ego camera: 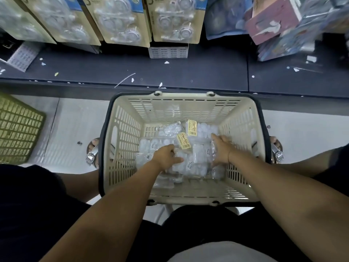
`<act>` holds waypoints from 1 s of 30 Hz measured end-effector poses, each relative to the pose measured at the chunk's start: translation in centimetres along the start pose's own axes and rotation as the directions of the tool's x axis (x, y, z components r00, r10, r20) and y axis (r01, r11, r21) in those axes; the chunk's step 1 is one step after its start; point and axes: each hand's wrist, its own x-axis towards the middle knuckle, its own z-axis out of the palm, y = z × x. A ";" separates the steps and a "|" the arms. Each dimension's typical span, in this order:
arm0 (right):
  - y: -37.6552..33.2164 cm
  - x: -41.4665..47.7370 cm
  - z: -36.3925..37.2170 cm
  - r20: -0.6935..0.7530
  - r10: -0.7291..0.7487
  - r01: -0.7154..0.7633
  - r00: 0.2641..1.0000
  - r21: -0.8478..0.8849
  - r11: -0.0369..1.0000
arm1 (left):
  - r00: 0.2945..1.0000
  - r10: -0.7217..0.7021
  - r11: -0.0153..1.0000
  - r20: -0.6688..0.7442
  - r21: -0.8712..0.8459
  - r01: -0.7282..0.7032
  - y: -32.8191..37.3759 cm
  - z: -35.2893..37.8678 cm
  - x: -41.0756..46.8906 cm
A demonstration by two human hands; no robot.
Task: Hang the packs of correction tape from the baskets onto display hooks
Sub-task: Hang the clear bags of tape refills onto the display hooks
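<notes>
Deep in the cream basket (124, 129), among the packs of correction tape (198, 156) heaped on its floor. Curled round a few of them, the left hand (166, 156); stretched flatter over the pile, the right hand (221, 150), grip too unclear to tell. Probably slippery, those clear wrappers: likely to slide out of a loose handful, or to cling together and drag extras up, spilling outside.
</notes>
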 end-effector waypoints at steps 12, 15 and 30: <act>-0.7 1.0 -4.1 -0.075 -0.139 0.157 0.987 0.393 0.906 | 0.918 -0.355 0.623 -0.179 -0.777 0.089 -0.8 -3.3 0.3; -0.4 1.1 -3.6 -0.007 -0.075 0.064 0.997 0.601 0.796 | 0.892 -0.413 0.595 -0.186 -0.796 0.110 -1.0 -3.9 0.1; 0.5 1.8 0.7 0.077 0.100 -0.125 0.992 0.509 0.852 | 0.978 -0.194 0.979 0.071 0.076 0.189 -3.2 -4.9 -0.1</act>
